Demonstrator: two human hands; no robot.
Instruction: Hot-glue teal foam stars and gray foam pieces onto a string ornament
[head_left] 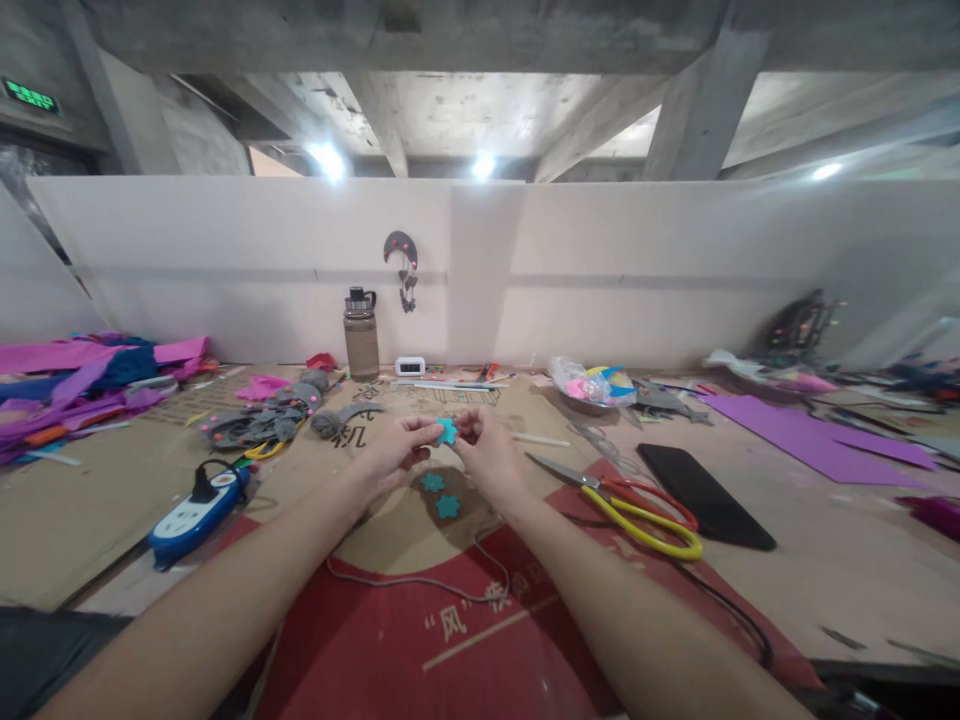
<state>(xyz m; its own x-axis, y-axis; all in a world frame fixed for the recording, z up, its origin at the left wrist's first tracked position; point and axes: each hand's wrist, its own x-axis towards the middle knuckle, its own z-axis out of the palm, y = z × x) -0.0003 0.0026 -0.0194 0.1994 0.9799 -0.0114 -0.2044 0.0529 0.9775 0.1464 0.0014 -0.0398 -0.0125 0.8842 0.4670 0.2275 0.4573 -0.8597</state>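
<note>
Between my two hands, above the cardboard, is a small teal flower cutout (447, 432). My left hand (406, 446) pinches its left edge, and the fingers of my right hand (480, 446) close on its right side. Below them two more teal pieces lie flat: a flower cutout (432, 482) and a slightly larger flower cutout (448, 506). A thin grey cord (420, 581) curves over the red printed part of the cardboard, nearer to me. To the right of my right hand rest scissors (630, 508) with red and yellow handles.
A black phone (705, 497) lies beyond the scissors, near purple sheets (810, 440). On the left are a blue-and-white power strip (199, 512), grey felt pieces (259, 422) and a colourful felt pile (97, 385). A bottle (362, 338), small clock (410, 367) and metal bowl (592, 392) stand at the back.
</note>
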